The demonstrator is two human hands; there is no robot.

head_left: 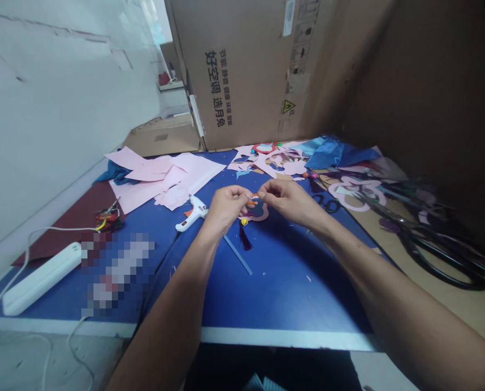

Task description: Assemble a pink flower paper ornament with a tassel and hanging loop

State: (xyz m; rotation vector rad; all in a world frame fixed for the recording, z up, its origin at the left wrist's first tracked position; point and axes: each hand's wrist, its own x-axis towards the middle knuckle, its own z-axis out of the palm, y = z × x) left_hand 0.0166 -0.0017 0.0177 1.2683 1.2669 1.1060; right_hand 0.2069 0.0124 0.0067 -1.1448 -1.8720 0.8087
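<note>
Just right of the hot glue gun [191,213], your left grip [227,209] and right grip [291,202] hover over the blue counter [291,288], facing each other. Both are pinched nearly closed, and a small orange piece [252,199] sits at the fingertips between them. It looks held from both sides, though it is too small to tell exactly which fingers have it.

Under that orange piece, also right of the glue gun, a pink paper ring [258,214] lies on the counter. A yellow bead [244,221] sits at the ring's edge, and a dark tassel [245,237] trails from there toward you. A thin blue strip [238,255] lies just beside the tassel, on the side nearer you.

Beyond and left of the glue gun are overlapping pink paper sheets [164,179]. Further left and nearer you lies a white power strip [42,278] with its cord. Well right of the glue gun, large black-handled scissors [441,255] rest at the counter's far side. Beyond the glue gun, cut paper scraps [275,160] and crumpled blue paper [332,153] are heaped against an upright cardboard box [242,70] printed with Chinese characters.
</note>
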